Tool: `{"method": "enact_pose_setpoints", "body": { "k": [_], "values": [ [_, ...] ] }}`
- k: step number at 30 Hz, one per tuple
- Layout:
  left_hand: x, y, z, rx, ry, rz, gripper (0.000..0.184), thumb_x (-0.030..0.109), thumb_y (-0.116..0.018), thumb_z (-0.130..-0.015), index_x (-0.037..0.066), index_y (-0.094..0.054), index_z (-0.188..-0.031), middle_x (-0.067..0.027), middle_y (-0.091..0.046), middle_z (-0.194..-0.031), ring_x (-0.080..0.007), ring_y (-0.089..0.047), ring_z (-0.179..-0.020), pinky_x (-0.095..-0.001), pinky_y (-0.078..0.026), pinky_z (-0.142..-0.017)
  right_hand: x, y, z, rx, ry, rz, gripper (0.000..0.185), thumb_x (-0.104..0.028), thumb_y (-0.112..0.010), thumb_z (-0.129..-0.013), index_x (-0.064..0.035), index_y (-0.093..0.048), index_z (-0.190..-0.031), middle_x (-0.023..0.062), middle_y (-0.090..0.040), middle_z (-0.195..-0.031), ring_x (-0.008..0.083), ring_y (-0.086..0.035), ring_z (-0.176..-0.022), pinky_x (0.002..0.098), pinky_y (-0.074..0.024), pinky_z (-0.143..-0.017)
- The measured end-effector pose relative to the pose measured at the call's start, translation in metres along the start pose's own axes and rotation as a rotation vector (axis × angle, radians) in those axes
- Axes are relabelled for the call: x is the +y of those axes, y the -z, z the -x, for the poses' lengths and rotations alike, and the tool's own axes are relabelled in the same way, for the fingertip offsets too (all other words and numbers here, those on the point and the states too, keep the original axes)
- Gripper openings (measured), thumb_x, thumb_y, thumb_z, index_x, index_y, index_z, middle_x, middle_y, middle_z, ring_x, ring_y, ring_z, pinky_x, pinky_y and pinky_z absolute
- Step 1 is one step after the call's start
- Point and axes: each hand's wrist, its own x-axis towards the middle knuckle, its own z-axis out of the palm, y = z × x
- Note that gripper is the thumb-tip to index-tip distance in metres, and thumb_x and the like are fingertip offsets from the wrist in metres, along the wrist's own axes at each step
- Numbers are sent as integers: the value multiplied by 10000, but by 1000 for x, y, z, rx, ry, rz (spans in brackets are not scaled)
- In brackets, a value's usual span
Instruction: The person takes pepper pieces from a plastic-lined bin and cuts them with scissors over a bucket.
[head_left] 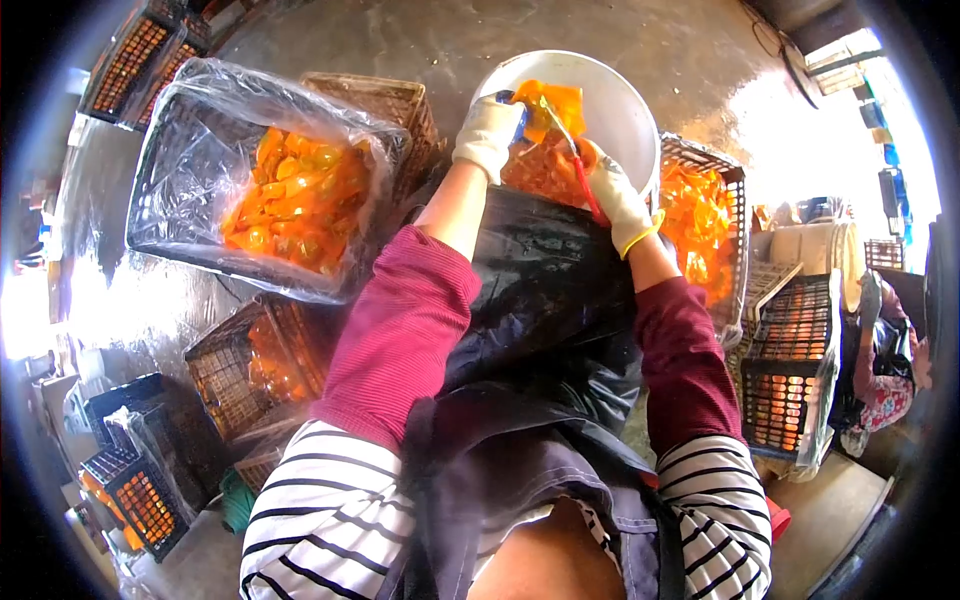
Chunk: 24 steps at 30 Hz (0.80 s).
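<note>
My left hand (pixel 490 135), in a pale work glove with blue at the fingers, is closed on a flat, bright orange piece (pixel 556 108) that looks like fruit or vegetable flesh. My right hand (pixel 620 195), gloved with a yellow cuff, grips a thin red-handled knife (pixel 586 182). Its slim blade lies across the orange piece. Both hands are over a white bucket (pixel 635 120), within its rim. Reddish-orange scraps (pixel 545 168) fill the near part of the bucket. Part of the right fingers' grip is hidden.
At left stands a plastic-lined crate (pixel 150 200) holding orange pieces (pixel 300 200). Another crate (pixel 742 215) of orange pieces is right of the bucket. More crates (pixel 215 375) stand lower left, and stacked crates (pixel 790 400) stand at right, near another person (pixel 885 350). A black apron (pixel 540 290) covers my lap.
</note>
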Motion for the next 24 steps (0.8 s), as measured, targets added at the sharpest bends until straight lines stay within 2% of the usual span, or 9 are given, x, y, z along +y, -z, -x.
{"method": "enact_pose_setpoints", "body": {
  "k": [3,6,7,9,10,12,15,19,24],
  "values": [
    [12,7,17,70,-181,-301,362,269,-587,-804,5,-643,-1044,-199,-651,-1022,-278,-634,-946,-358,-497,-822,0,2,0,-81,-75,8,393,-383,-599,-854,-79,-597,-1104,208,-637,-944,365,-609,-894,407,-469,-778],
    [39,13,39,104,-145,-206,382,271,-619,-810,33,-621,-1108,-152,-658,-1028,-249,-641,-927,-356,-526,-744,-15,11,7,-124,-118,-68,312,-251,-614,-884,-50,-594,-1122,81,-641,-871,153,-617,-729,267,-494,-609],
    [32,9,32,48,-65,194,360,271,-625,-821,58,-620,-1110,-134,-658,-1006,-236,-644,-909,-343,-531,-725,-17,13,7,-142,-141,-104,299,-223,-617,-890,-44,-592,-1128,56,-642,-857,112,-620,-694,242,-500,-573],
    [24,1,19,-68,104,992,318,270,-637,-842,107,-616,-1114,-97,-656,-964,-211,-651,-872,-316,-542,-686,-11,11,2,-183,-205,-211,309,-219,-615,-889,-43,-584,-1141,56,-642,-861,120,-629,-685,256,-504,-562],
    [16,3,15,-278,144,982,423,298,-667,-842,111,-539,-1200,-107,-626,-1032,-224,-640,-899,-331,-564,-724,-9,11,1,-198,-236,-266,314,-218,-615,-889,-43,-580,-1148,55,-642,-862,124,-634,-681,262,-505,-556],
    [32,-8,38,-350,35,1056,489,303,-685,-833,62,-505,-1219,-102,-625,-1018,-204,-631,-912,-324,-559,-727,-10,12,1,-218,-281,-386,327,-219,-613,-889,-41,-572,-1161,49,-640,-863,129,-641,-675,272,-507,-542],
    [7,-17,11,-478,65,1007,475,333,-678,-837,39,-535,-1182,-93,-627,-1010,-191,-628,-903,-327,-559,-706,12,1,-6,-214,-265,-400,320,-230,-616,-887,-43,-585,-1145,36,-636,-861,122,-626,-661,263,-496,-554],
    [9,-13,5,-192,48,432,277,199,-596,-890,-8,-604,-1074,-74,-647,-934,-154,-633,-814,-261,-540,-680,1,5,-2,-164,-232,-255,308,-240,-619,-886,-39,-604,-1119,21,-634,-833,107,-593,-655,247,-474,-583],
    [-11,-28,-15,-32,-103,53,255,97,-567,-879,-14,-600,-1106,-73,-653,-944,-157,-626,-796,-266,-514,-725,-13,11,-3,-155,-259,-65,287,-226,-619,-888,-18,-617,-1086,7,-628,-794,74,-563,-731,235,-453,-643]
  ]
}}
